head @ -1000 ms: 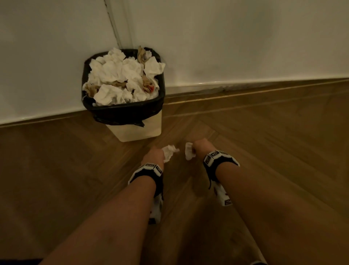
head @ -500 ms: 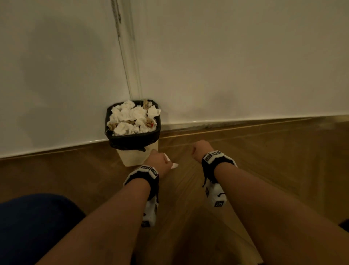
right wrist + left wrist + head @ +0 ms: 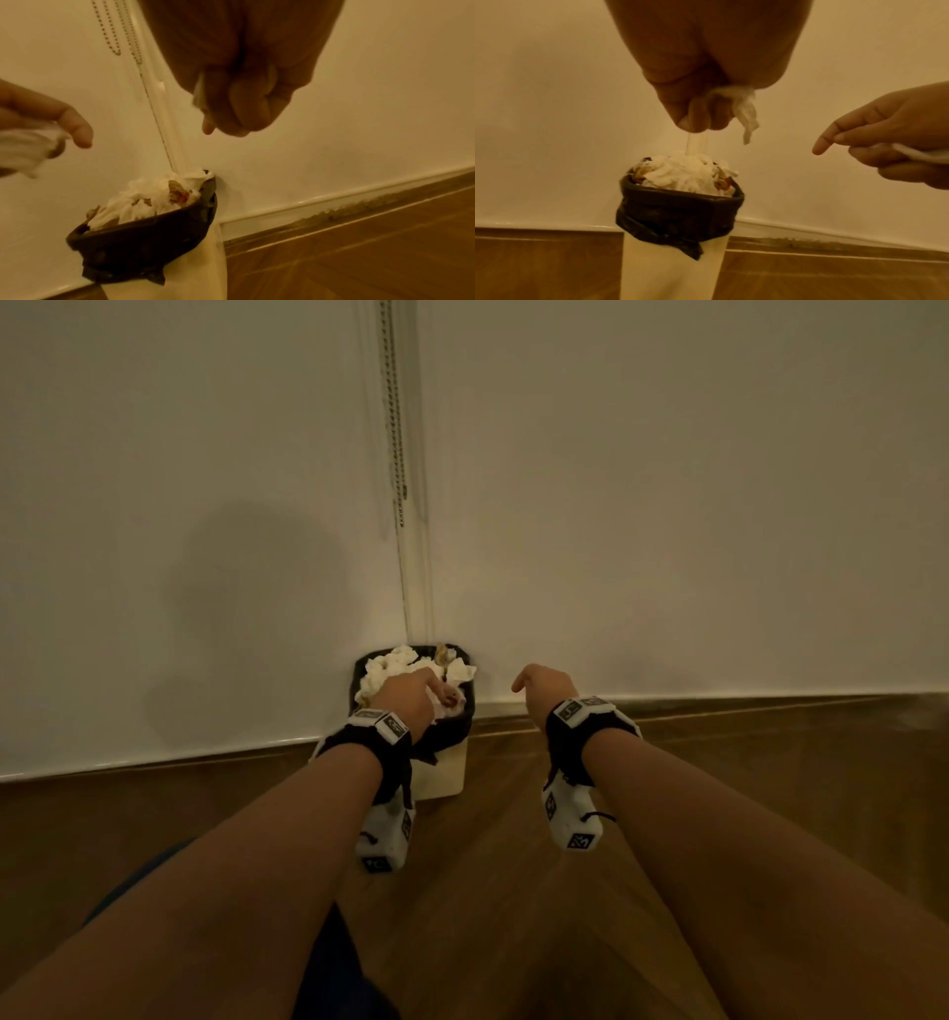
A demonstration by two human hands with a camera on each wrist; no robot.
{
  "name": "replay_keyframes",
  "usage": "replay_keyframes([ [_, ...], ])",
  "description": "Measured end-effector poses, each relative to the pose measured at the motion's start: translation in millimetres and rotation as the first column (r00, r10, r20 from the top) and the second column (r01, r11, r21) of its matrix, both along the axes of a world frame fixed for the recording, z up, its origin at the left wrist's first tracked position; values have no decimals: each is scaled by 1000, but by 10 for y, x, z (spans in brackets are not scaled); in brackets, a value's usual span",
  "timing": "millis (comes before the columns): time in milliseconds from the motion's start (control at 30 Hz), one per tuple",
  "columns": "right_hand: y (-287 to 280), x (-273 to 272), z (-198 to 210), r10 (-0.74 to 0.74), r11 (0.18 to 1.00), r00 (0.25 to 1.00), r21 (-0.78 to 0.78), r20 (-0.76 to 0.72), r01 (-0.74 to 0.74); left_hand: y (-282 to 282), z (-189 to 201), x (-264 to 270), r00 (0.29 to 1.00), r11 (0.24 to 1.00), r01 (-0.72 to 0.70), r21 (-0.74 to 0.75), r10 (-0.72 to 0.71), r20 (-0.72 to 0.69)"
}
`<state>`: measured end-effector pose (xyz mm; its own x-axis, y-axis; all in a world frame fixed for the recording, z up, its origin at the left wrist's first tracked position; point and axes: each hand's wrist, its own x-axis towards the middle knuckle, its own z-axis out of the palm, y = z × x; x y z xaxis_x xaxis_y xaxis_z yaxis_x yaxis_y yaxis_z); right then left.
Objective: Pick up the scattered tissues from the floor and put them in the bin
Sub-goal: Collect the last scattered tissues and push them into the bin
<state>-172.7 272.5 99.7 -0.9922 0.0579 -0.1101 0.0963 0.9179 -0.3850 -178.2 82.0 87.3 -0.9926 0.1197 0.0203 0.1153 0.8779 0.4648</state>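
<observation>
The bin (image 3: 440, 775) stands against the wall (image 3: 667, 505), tissues (image 3: 390, 667) heaped in it, left hand (image 3: 411, 698) above, right hand (image 3: 544, 685) to its right.

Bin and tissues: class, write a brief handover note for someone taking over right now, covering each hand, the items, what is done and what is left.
Left hand: grips a crumpled tissue, held above the bin.
Right hand: beside the bin, to its right, curled round a second tissue.
Bin: against the wall, black liner, heaped with tissues above the rim.
Done: both tissues lifted to the bin.
Left: drop both in; the pile may need pressing down. No floor tissues in view.
</observation>
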Motion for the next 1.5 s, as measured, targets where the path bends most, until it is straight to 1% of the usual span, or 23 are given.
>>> replay_keyframes([
  [67, -106, -62, -17, -12, 1000, 1000, -12, 19, 13, -137, 6, -41, 997, 997, -61, 35, 63, -40],
  [133, -210, -142, -46, -6, 1000, 997, -10, 71, 7, -294, -39, -99, 987, 987, -154, 44, 155, -31],
  [200, -293, -242, -60, 32, 999, 990, -9, 135, -31, -447, -96, -184, 967, 968, -251, 8, 251, -29],
  [233, -325, -313, -64, 46, 999, 985, 0, 163, -46, -504, -134, -251, 960, 960, -279, -15, 279, -21],
  [300, -373, -459, -50, 59, 997, 981, 40, 185, -67, -555, -148, -373, 947, 947, -322, 22, 322, 7],
  [333, -397, -532, -40, 73, 994, 982, 71, 177, -87, -548, -133, -426, 946, 945, -321, 63, 323, -23],
  [367, -416, -621, -38, 96, 989, 983, 95, 158, -112, -551, -149, -537, 939, 939, -338, 60, 341, -46],
  [400, -433, -722, -44, 112, 988, 984, 93, 139, -126, -561, -152, -656, 940, 944, -328, 40, 330, -86],
  [433, -447, -827, -49, 122, 989, 986, 71, 118, -131, -559, -139, -768, 958, 962, -272, 26, 274, -88],
  [467, -461, -932, -56, 124, 991, 987, 44, 103, -129, -552, -117, -859, 976, 978, -205, 43, 208, -59],
  [500, -471, -1036, -65, 124, 992, 988, 22, 93, -127, -543, -91, -957, 983, 985, -171, 21, 172, -56],
  [533, -479, -1138, -79, 115, 993, 990, -6, 84, -115, -518, -63, -1056, 988, 989, -144, 29, 146, -56],
  [567, -477, -1236, -100, 99, 994, 993, -41, 65, -97, -488, -58, -1166, 989, 988, -135, 73, 139, -41],
  [633, -482, -1413, -153, 42, 992, 999, -119, 13, -40, -431, -60, -1360, 988, 983, -136, 123, 144, -58],
  [700, -489, -1560, -214, -4, 986, 999, -164, -42, -3, -371, -84, -1504, 987, 977, -136, 166, 148, -60],
  [767, -501, -1681, -266, -5, 986, 997, -165, -74, -7, -326, -132, -1626, 985, 976, -148, 161, 159, -61],
  [867, -525, -1794, -333, 19, 988, 995, -151, -100, -34, -284, -230, -1760, 989, 985, -135, 107, 141, -44],
  [1033, -599, -1907, -492, 47, 992, 998, -116, -35, -51, -279, -369, -1833, 994, 994, -104, 41, 105, -24],
  [1100, -650, -1919, -520, 84, 992, 996, -93, -9, -84, -279, -388, -1857, 998, 997, -68, -26, 68, -7],
  [1167, -700, -1925, -539, 121, 991, 993, -65, 12, -120, -276, -398, -1873, 999, 992, -12, -123, 17, 43],
  [1333, -803, -1911, -583, 204, 978, 971, 12, 127, -207, -259, -446, -1862, 985, 939, 134, -317, -90, 148],
  [1400, -853, -1887, -592, 219, 973, 962, 34, 161, -227, -253, -478, -1850, 980, 910, 171, -378, -118, 159],
  [1500, -905, -1876, -640, 266, 947, 939, 122, 221, -297, -276, -538, -1837, 979, 879, 188, -439, -131, 158],
])
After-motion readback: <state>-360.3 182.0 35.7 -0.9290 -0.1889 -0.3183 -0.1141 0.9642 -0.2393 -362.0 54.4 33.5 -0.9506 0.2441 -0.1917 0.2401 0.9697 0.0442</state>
